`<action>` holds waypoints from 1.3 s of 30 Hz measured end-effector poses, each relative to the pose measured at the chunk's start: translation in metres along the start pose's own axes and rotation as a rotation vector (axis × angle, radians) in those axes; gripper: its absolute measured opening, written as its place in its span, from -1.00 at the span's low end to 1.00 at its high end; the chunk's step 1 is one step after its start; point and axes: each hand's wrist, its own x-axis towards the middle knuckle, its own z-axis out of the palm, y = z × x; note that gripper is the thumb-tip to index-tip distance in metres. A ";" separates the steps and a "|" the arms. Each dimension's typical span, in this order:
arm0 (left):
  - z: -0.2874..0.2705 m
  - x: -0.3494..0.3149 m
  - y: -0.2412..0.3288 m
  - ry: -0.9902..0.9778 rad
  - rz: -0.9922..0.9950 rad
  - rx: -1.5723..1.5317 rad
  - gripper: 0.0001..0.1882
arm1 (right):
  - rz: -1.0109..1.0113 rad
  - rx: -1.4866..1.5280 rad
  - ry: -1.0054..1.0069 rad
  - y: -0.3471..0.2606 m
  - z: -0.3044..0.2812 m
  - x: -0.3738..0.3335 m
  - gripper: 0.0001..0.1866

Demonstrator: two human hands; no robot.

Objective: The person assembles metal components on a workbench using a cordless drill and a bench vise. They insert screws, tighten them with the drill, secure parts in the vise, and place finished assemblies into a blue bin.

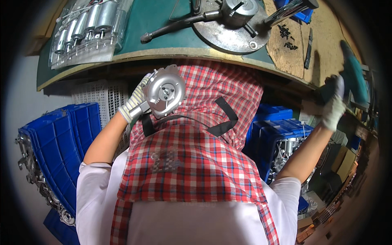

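Observation:
My left hand [139, 96], in a striped work glove, is closed round the edge of a round silver metal housing [166, 92]. The housing has a dished face with a hub and small holes in the middle, and a short tube at its lower left. It is held over my lap, in front of the red checked apron [192, 163]. Out to the far right, my gloved right hand [335, 108] is raised at the bench end, beside a long teal object [354, 73] and a dark part. Blur and shadow hide its fingers, so its grip is unclear.
On the green bench [151, 41] stand a round steel fixture [228, 34] with a lever arm, and a plastic tray of silver cylinders [92, 22]. A knife-like tool [309, 49] and small black screws [286, 36] lie on the cardboard. Blue crates [61, 126] of metal parts flank me.

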 end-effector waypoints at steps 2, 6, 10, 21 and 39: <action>-0.003 0.005 -0.002 -0.039 -0.014 -0.042 -0.45 | 0.185 0.438 -0.080 -0.047 0.003 -0.057 -0.59; -0.010 0.019 0.007 -0.099 0.038 -0.005 -0.45 | 0.173 0.743 -0.535 -0.081 0.009 -0.144 -0.52; -0.014 0.022 0.014 -0.129 0.065 0.064 -0.45 | 0.713 0.882 -0.463 -0.069 0.033 -0.231 -0.38; -0.017 0.026 0.015 -0.192 0.089 0.301 -0.46 | -0.647 -0.490 -1.139 -0.028 0.066 -0.247 -0.63; -0.006 0.012 0.018 -0.096 0.209 0.731 -0.43 | 0.499 -0.024 -1.294 -0.009 0.051 -0.250 -0.57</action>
